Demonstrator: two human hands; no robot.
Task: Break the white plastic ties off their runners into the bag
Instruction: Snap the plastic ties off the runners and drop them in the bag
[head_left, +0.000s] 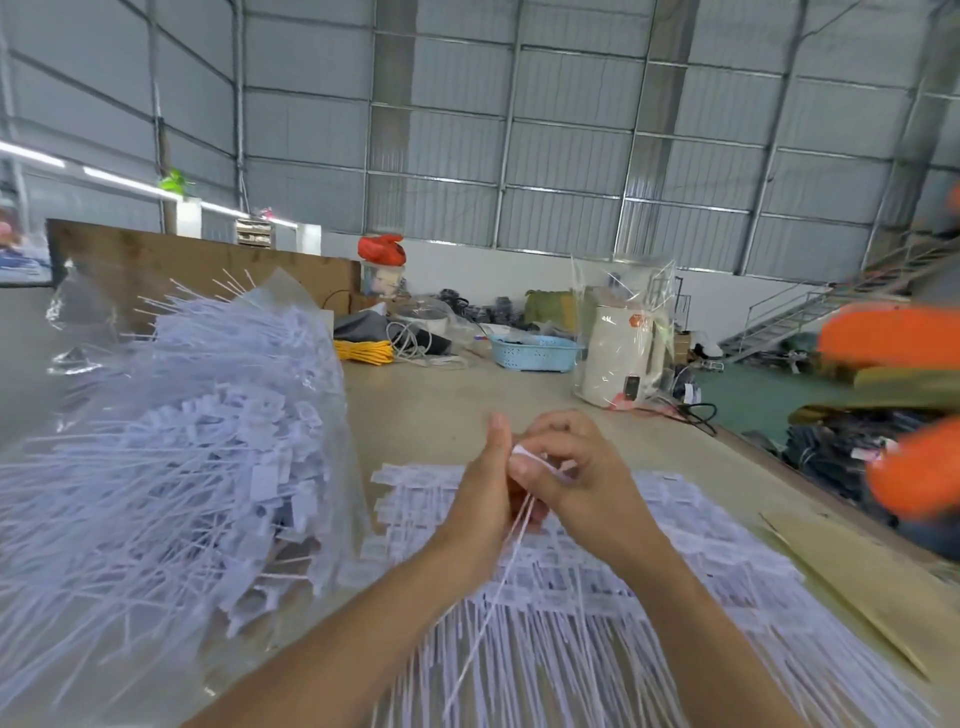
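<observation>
At table (447, 395) centre, above tie sheets (649, 571): left hand (483, 499) and right hand (582, 478) both pinching one white tie (511, 551), tail hanging toward near edge. At left edge, clear bag (171, 441) stuffed with loose ties.

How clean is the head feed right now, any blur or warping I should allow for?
Head view: wide-angle bending curves the wall beams; orange shapes at the right edge are smeared out of focus; both hands, left hand and right hand, look fairly sharp on a tie; the bag shows mild glare.
</observation>
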